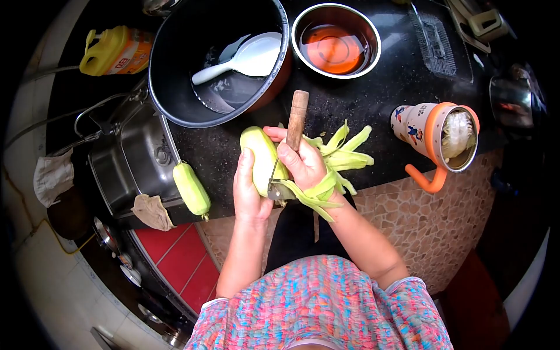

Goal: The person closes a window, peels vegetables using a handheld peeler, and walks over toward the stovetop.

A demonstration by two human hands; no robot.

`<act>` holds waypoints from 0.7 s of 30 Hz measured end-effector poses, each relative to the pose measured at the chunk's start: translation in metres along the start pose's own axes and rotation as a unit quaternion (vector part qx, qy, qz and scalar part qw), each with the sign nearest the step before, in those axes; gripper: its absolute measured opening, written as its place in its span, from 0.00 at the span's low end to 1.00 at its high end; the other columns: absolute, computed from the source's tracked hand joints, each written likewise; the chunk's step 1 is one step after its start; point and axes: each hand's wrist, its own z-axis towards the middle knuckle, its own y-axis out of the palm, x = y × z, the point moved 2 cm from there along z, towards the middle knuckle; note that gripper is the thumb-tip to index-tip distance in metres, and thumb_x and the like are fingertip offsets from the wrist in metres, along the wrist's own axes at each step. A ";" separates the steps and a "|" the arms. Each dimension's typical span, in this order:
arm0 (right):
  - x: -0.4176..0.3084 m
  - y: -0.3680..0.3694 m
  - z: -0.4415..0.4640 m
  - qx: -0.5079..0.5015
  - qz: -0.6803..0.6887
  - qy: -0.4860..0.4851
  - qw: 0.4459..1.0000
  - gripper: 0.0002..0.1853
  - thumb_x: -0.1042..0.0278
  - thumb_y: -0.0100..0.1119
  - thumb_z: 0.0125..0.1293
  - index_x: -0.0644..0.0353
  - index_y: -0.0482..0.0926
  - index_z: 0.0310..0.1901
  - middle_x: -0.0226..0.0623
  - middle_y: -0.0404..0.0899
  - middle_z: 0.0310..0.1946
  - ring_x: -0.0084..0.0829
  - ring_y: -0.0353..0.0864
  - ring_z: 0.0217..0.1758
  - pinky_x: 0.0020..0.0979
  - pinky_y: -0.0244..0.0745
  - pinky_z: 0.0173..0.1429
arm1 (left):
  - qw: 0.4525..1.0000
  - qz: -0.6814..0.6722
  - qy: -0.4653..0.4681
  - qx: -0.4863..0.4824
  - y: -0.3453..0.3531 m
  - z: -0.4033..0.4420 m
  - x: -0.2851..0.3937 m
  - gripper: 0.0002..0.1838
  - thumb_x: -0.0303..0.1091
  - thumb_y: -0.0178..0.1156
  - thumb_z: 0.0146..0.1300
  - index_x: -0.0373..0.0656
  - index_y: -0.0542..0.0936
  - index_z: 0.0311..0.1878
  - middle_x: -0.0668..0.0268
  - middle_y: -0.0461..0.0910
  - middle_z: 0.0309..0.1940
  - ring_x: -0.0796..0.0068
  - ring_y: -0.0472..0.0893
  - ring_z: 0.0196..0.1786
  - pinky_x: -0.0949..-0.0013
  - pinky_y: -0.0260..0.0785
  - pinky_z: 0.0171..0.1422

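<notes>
My left hand [249, 189] is wrapped round the lower left side of a pale green gourd [259, 153]. In my right hand [307, 163] is a peeler with a wooden handle [298, 119]; its metal end lies against the gourd's lower right side. Strips of green peel [319, 192] drape over my right wrist, and more peel [350, 153] fans out on the black counter just right of that hand. A second pale green gourd [191, 189] rests at the counter's edge beside the sink, left of my left hand.
Ahead stand a large dark pot [219, 121] holding a white scoop [256, 57] and a steel bowl [376, 44] of liquid. A sink [128, 160], cloth [153, 211] and yellow bottle [111, 52] are at left. At right, an orange-handled cup [415, 125] lies tilted.
</notes>
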 end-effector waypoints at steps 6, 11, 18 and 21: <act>0.004 -0.002 0.004 0.056 -0.027 0.007 0.998 0.17 0.57 0.52 0.70 0.65 0.78 0.46 0.35 0.81 0.38 0.24 0.80 0.39 0.26 0.74 0.44 | 0.996 0.082 0.021 0.001 -0.003 -0.005 0.000 0.25 0.47 0.50 0.69 0.38 0.69 0.60 0.58 0.76 0.53 0.66 0.78 0.54 0.63 0.70 0.60; 0.011 -0.006 0.017 0.106 0.085 0.106 0.985 0.19 0.53 0.54 0.69 0.66 0.77 0.40 0.37 0.82 0.34 0.23 0.80 0.36 0.24 0.75 0.42 | 0.994 0.086 -0.043 -0.049 -0.001 -0.024 -0.004 0.33 0.46 0.54 0.66 0.34 0.60 0.67 0.55 0.69 0.60 0.66 0.72 0.61 0.65 0.63 0.66; 0.024 -0.016 0.032 0.116 0.132 0.256 0.951 0.20 0.48 0.55 0.67 0.61 0.71 0.35 0.37 0.79 0.22 0.23 0.77 0.20 0.23 0.73 0.27 | 0.981 0.089 -0.112 -0.134 -0.027 -0.025 0.001 0.34 0.50 0.56 0.63 0.32 0.64 0.63 0.51 0.76 0.48 0.62 0.81 0.46 0.62 0.77 0.48; 0.028 -0.018 0.035 0.115 0.209 0.227 0.944 0.18 0.50 0.52 0.69 0.60 0.71 0.35 0.43 0.81 0.28 0.26 0.80 0.27 0.24 0.75 0.32 | 0.991 -0.016 -0.111 -0.071 -0.031 -0.018 0.000 0.32 0.54 0.50 0.66 0.33 0.68 0.59 0.47 0.78 0.43 0.58 0.81 0.39 0.60 0.79 0.41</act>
